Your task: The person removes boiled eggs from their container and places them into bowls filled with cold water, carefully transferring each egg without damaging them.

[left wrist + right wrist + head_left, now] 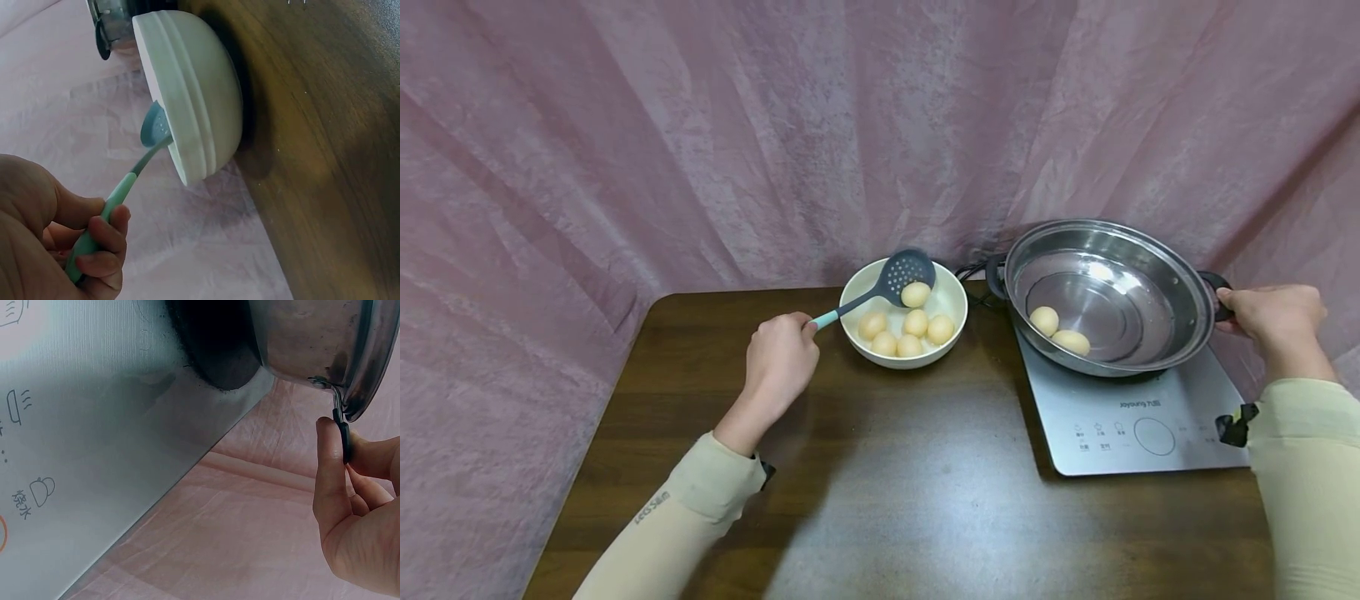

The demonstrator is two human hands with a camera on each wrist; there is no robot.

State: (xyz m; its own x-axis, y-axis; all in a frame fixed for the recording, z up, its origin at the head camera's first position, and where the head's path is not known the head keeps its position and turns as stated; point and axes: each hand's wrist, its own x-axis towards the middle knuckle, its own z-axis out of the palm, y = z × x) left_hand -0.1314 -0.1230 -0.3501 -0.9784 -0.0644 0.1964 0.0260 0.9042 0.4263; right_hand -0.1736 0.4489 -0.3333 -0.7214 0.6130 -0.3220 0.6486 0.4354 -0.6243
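My left hand [782, 354] grips the mint handle [103, 228] of a slotted spoon, its fingers curled round it. The dark perforated head [904, 271] of the spoon is over a cream bowl [891, 362] and carries one pale egg [915, 294] at its near edge. Several more eggs [909, 346] lie inside the bowl. My right hand [1277, 312] pinches the black side handle [345, 440] of a steel pot [1120, 242]. The pot is tilted, its right side raised off the cooker. Clear water and two eggs [1070, 342] are gathered at its lower left.
A silver induction cooker [1120, 450] with touch controls lies under the pot at the right of the brown wooden table [887, 475]. Black cables [973, 271] run between bowl and pot. A pink curtain [775, 150] hangs close behind the table.
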